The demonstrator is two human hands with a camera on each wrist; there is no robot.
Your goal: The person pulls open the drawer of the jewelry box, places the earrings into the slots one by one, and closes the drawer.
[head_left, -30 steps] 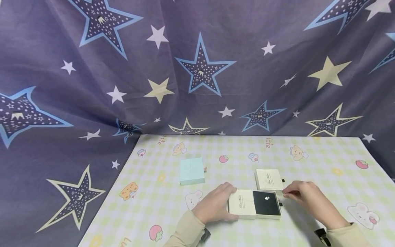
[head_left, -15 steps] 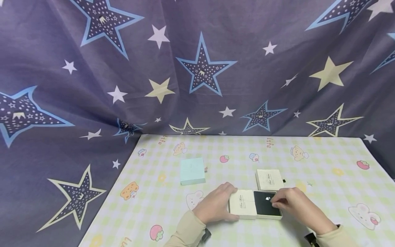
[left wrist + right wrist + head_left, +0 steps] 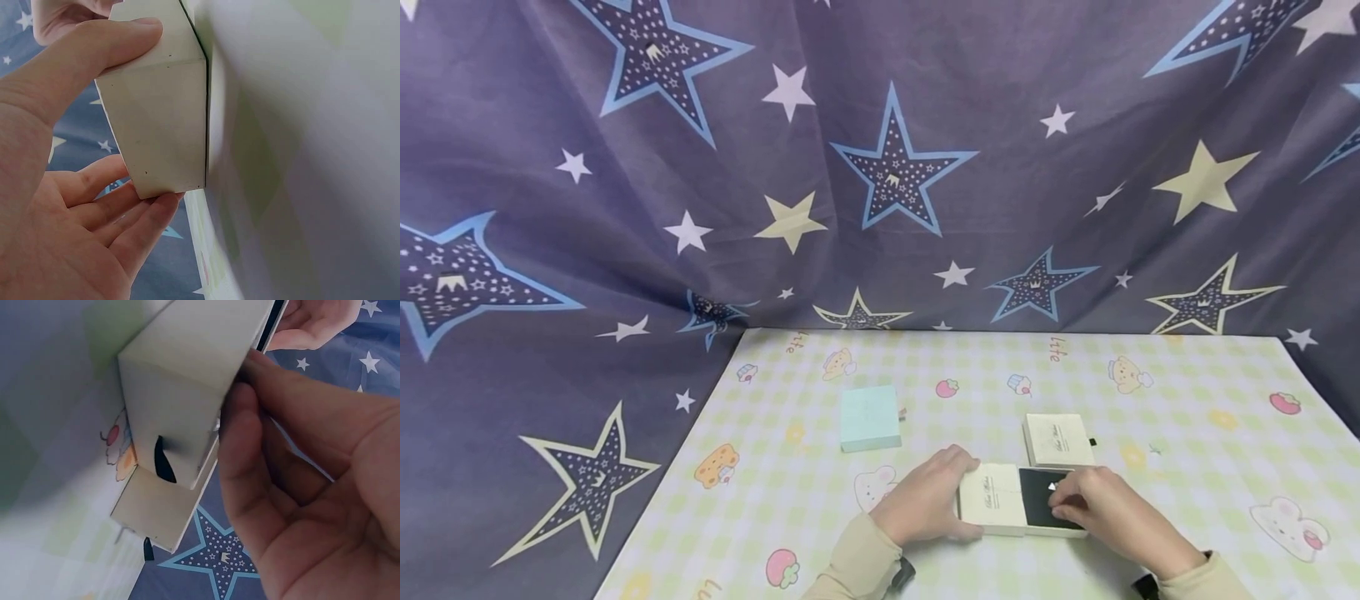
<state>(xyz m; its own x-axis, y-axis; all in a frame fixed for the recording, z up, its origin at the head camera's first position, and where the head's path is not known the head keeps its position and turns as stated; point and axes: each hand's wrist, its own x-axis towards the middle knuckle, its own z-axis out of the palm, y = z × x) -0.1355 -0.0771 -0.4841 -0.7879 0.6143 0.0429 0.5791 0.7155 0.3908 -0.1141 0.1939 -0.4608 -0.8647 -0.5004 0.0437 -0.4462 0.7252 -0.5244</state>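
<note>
The checked table carries two cream boxes and a mint box.

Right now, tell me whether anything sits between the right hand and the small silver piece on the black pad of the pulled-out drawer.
Nothing visible does. The right hand is over the black pad of the cream slide-out box, fingertips beside the small silver piece. The left hand grips the box's sleeve on the far side from it.
</note>
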